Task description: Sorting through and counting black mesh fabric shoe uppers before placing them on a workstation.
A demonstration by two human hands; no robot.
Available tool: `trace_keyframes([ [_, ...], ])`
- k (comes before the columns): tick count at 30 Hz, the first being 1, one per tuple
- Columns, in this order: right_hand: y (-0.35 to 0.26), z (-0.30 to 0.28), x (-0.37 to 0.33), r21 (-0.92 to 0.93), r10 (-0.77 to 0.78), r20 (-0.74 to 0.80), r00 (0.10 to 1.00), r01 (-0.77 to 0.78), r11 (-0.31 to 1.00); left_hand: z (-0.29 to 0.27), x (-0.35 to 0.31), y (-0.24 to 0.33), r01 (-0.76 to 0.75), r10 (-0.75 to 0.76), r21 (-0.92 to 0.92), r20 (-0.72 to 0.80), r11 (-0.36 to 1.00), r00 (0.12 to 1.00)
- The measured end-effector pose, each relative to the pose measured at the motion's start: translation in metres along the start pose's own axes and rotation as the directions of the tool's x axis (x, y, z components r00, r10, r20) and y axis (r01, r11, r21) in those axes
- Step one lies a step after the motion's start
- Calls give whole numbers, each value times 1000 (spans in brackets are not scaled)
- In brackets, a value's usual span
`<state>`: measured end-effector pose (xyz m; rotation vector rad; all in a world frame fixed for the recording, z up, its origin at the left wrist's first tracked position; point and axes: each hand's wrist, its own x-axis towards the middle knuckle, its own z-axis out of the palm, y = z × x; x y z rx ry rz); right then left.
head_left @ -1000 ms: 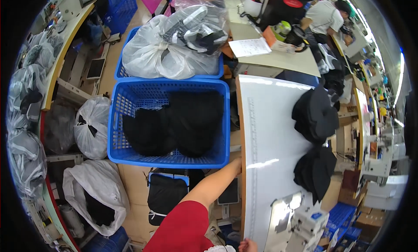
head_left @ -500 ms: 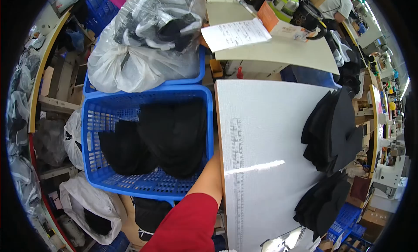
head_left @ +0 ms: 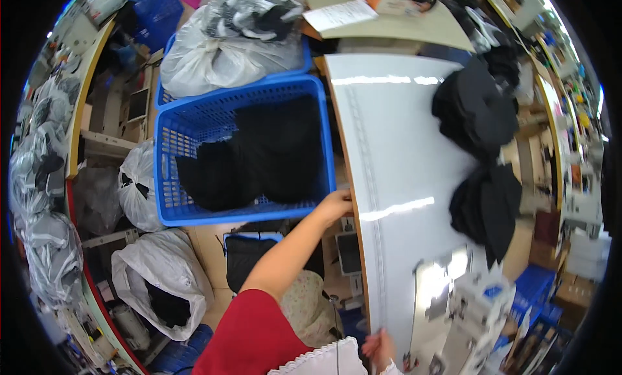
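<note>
My left hand [head_left: 335, 206], its arm in a red sleeve, is at the left edge of a white-topped table [head_left: 389, 148]; its fingers are hidden at that edge. Near the table's lower left edge is my right hand [head_left: 380, 349], blurred, its fingers loosely apart and nothing visible in them. Two stacks of black fabric pieces lie along the table's right side, an upper stack [head_left: 476, 106] and a lower stack [head_left: 487, 206]. Beside my left hand stands a blue plastic basket [head_left: 246, 217] holding more black fabric pieces [head_left: 278, 148].
A white sewing machine [head_left: 476, 310] stands at the table's lower right. Behind the basket sits a stuffed clear plastic bag [head_left: 227, 64]. An open white sack [head_left: 162, 258] is on the floor at left. A paper sheet [head_left: 340, 15] lies on the far beige table [head_left: 414, 28].
The view has shifted, so the table and basket sit higher in the picture. My left hand, hidden before, now shows at the table edge. My right hand and the sewing machine have come into view.
</note>
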<state>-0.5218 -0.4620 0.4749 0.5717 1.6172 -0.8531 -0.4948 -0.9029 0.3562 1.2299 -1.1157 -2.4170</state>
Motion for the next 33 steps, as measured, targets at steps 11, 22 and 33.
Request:
trace_keyframes([
  [11, -13, 14, -13, -27, -285, 125, 950, 290, 957, -81, -173, -191, 10, 72, 996, -16, 89, 997],
  [22, -26, 24, -19, -38, -212, 122, 970, 218, 975, -98, -117, -180, -335, -485, 700, -18, -630, 874],
  [33, -5, -7, 20, -158, 151, -23, 988, -152, 976, -122, -45, -228, -443, -609, 703, 17, -557, 793],
])
